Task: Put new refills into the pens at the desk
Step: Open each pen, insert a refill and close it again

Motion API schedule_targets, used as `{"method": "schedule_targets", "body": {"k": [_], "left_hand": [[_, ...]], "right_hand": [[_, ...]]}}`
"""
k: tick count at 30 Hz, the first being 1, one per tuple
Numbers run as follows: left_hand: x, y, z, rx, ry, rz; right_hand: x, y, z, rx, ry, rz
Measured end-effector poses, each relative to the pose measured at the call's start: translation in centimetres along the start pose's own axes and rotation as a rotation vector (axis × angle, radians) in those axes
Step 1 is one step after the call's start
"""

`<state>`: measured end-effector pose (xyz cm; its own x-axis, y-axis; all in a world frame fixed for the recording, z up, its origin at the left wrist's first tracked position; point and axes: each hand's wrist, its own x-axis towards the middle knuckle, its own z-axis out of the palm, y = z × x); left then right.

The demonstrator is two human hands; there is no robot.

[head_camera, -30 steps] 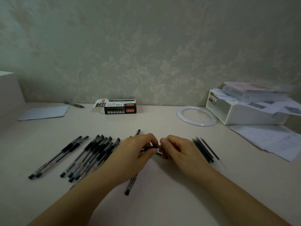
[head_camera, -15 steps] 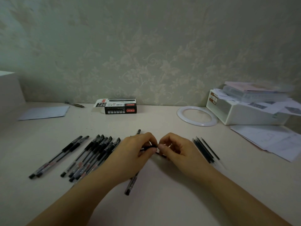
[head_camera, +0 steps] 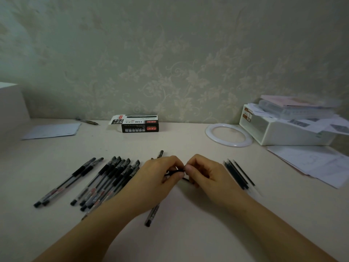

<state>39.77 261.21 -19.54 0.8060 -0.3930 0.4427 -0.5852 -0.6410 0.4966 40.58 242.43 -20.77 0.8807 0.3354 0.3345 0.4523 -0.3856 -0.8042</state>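
Left hand (head_camera: 158, 176) and right hand (head_camera: 204, 173) meet mid-surface, fingers curled, pinching one dark pen part (head_camera: 174, 171) between them, apparently to work it end-on. Pens (head_camera: 105, 178) lie toward the left edge, refills (head_camera: 238, 173) toward the right, probably sorted for reach.

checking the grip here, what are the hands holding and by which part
Both hands pinch one thin black pen part between them: the left hand by its left end, the right hand by its right end. Whether it is a refill or a barrel cannot be told.
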Motion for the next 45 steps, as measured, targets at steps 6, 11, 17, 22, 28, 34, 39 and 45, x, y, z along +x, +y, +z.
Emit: {"method": "schedule_targets", "body": {"k": [6,11,17,22,28,34,39,45], "left_hand": [[0.1,-0.1,0.0,-0.032,-0.009,-0.005],[0.2,-0.2,-0.2,-0.005,0.006,0.004],[0.3,-0.2,-0.4,0.057,0.085,0.076],[0.3,-0.4,-0.3,0.104,0.124,0.118],[0.3,-0.8,0.3,0.109,0.147,0.027],[0.5,-2.1,-0.1,0.115,0.169,-0.124],[0.3,-2.0,0.1,0.114,0.111,-0.121],[0.3,-1.9,-0.1,0.11,0.102,-0.116]], "right_hand": [[0.0,0.1,0.0,-0.005,0.004,0.007],[0.0,0.2,-0.2,-0.027,-0.017,-0.026],[0.4,0.4,-0.2,0.095,-0.012,0.033],[0.4,0.2,-0.2,0.168,-0.009,0.062],[0.2,0.0,0.2,-0.006,0.06,0.035],[0.5,1.1,-1.0,-0.448,0.179,0.022],[0.2,1.7,-0.4,-0.554,0.047,0.035],[0.3,1.4,-0.4,-0.507,0.056,-0.021]]}}
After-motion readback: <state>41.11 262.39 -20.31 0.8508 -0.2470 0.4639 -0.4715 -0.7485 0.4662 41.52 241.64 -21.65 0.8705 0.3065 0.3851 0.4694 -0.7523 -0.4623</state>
